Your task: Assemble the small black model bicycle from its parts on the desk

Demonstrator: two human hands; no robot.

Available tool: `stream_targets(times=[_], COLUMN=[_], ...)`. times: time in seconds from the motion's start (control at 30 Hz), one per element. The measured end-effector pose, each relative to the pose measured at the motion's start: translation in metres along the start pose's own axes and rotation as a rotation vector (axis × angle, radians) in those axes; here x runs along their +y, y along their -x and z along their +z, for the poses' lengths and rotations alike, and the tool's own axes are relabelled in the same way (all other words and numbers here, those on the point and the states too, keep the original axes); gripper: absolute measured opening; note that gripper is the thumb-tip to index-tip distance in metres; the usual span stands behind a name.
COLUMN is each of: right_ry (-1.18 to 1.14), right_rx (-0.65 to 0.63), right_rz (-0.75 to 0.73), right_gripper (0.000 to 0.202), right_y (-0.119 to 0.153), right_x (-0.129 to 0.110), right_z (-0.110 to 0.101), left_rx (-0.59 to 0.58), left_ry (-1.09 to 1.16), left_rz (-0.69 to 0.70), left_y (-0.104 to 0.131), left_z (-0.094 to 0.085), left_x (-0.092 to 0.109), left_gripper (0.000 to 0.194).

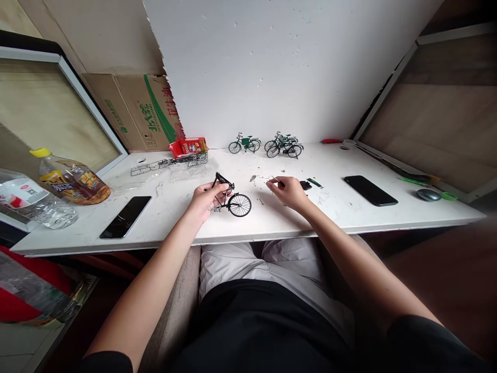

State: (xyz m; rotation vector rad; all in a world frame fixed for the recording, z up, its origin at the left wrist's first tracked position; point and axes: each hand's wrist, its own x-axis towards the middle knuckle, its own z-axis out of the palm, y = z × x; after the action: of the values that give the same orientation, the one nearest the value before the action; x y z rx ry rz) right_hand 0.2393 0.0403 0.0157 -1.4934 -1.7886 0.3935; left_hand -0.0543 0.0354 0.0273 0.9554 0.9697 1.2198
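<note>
My left hand [207,199] is closed on a black model bicycle [239,205] just above the white table. One spoked wheel with its fender shows on the right side of the frame; no second wheel can be seen. To the right, my right hand [286,190] pinches with thumb and forefinger at something thin and tiny, too small to name. Small loose parts [253,178] lie on the table between the hands. Beside my right hand are a black piece [305,185] and a green strip [314,182].
Finished-looking model bicycles, a green one [244,143] and a cluster [284,145], stand at the back. Black part frames [163,164] and a red packet [189,146] lie back left. Phones [126,216] [370,190] flank the hands. Bottles [73,176] stand left; a mouse [428,195] sits right.
</note>
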Motion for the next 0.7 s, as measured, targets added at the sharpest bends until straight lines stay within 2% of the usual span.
stream_targets(times=[0.17,0.47,0.6,0.7], right_ry=[0.028,-0.013,-0.234,-0.342], right_rx=[0.023,-0.002,-0.002,-0.034], right_rz=[0.032,0.072,0.071,-0.106], right_gripper=[0.041,0.042,0.049,0.055], right_y=[-0.004,-0.005,0.001,0.012], right_x=[0.003,0.004,-0.014,-0.041], right_z=[-0.003,-0.002,-0.001,-0.002], left_rx=[0.006,-0.043,-0.073,-0.162], left_ry=[-0.023,0.075,0.067,0.0], left_rz=[-0.011,-0.109,-0.201,-0.34], left_y=[-0.002,-0.006,-0.005,0.0], left_z=[-0.003,-0.004,-0.001,0.004], left_x=[0.0,0.0,-0.002,-0.004], left_gripper=[0.045,0.029,0.024,0.02])
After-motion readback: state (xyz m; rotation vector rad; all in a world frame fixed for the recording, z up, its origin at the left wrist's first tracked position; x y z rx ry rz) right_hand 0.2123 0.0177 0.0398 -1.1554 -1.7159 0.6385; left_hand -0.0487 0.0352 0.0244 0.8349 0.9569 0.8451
